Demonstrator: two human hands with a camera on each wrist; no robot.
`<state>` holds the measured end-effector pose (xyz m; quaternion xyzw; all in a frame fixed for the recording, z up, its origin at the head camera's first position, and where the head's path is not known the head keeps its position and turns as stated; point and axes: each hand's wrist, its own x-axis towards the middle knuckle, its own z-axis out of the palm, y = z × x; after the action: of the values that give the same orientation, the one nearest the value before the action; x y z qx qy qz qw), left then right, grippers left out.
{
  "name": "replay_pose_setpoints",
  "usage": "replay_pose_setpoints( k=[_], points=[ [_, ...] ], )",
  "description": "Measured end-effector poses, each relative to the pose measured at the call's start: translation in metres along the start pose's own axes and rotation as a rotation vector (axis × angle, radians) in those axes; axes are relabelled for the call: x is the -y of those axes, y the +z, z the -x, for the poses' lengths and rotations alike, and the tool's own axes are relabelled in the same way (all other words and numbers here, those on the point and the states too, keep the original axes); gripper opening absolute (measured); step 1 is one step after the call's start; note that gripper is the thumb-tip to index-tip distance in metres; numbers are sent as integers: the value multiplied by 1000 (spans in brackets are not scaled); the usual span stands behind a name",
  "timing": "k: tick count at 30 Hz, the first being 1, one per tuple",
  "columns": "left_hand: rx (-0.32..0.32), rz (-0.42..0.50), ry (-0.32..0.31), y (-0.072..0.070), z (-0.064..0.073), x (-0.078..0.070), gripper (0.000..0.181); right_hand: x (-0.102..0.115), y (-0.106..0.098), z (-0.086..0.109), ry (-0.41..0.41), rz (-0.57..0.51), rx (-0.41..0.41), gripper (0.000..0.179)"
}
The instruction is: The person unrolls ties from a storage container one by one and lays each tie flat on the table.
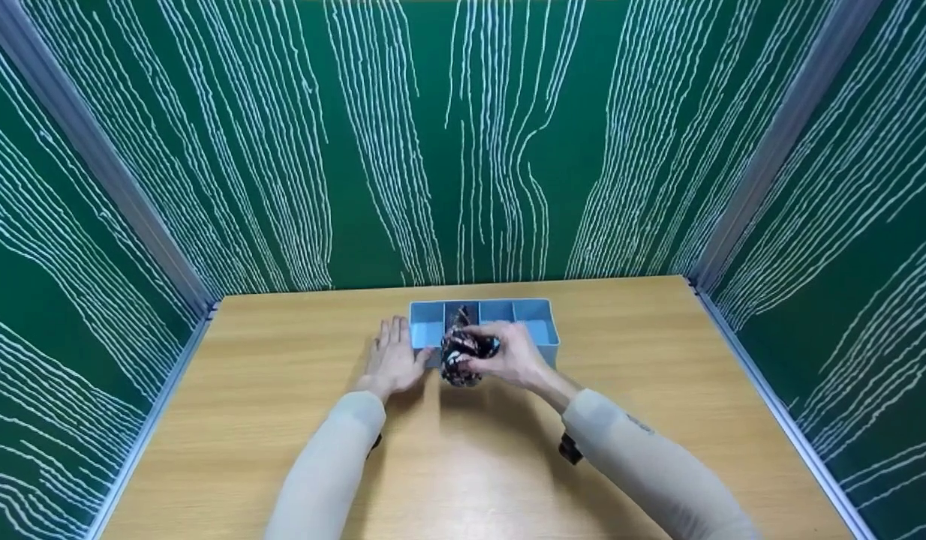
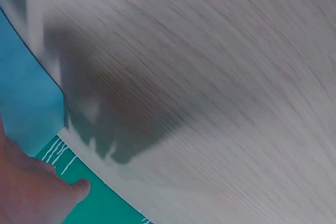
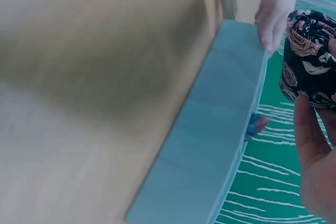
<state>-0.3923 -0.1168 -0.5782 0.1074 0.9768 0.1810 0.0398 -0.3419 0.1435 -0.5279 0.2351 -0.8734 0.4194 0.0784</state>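
Observation:
A light blue box (image 1: 536,330) with divided compartments stands near the back of the table. My left hand (image 1: 392,361) lies at its left end with fingers stretched out, the thumb at the front wall. In the left wrist view part of that hand (image 2: 37,192) shows beside the blue wall (image 2: 31,87). My right hand (image 1: 514,358) pinches a rolled dark floral cloth (image 1: 460,358) over the box's front edge. Its rose pattern is plain on the cloth (image 3: 307,66) in the right wrist view. Behind it, a dark patterned item (image 1: 460,311) fills the second compartment from the left.
The wooden table (image 1: 283,420) reaches back to a green wall (image 1: 493,187) with white wavy lines. Green side panels with metal edges (image 1: 159,409) border it left and right. Above the box rim, a small blue and red bit (image 3: 257,124) shows in the right wrist view.

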Motion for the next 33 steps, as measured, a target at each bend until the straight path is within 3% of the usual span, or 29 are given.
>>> replay_pose_setpoints(
  k=[7, 12, 16, 17, 18, 24, 25, 33],
  points=[
    [-5, -24, -1, 1, 0, 0, 90, -6, 11, 23, 39, -5, 41, 58],
    [-5, 9, -3, 2, 1, 1, 89, -18, 22, 36, -36, 94, 43, 56],
    [-17, 30, -3, 1, 4, -2, 90, -24, 29, 44, -63, 105, 60, 57],
    [-21, 35, -2, 1, 4, -3, 90, -25, 30, 46, -55, 100, 67, 59],
    [-40, 28, 15, 9, -1, 6, 93, -26, 30, 47, -45, 95, 75, 60],
    [-50, 72, 30, 8, 2, 5, 92, -34, 34, 56, 13, 87, 111, 64],
    [-36, 85, 15, -1, 8, -5, 88, -35, 35, 57, 23, 83, 115, 65],
    [-35, 62, 7, 2, 3, -1, 84, -36, 36, 60, 53, 69, 131, 68]
  ],
)
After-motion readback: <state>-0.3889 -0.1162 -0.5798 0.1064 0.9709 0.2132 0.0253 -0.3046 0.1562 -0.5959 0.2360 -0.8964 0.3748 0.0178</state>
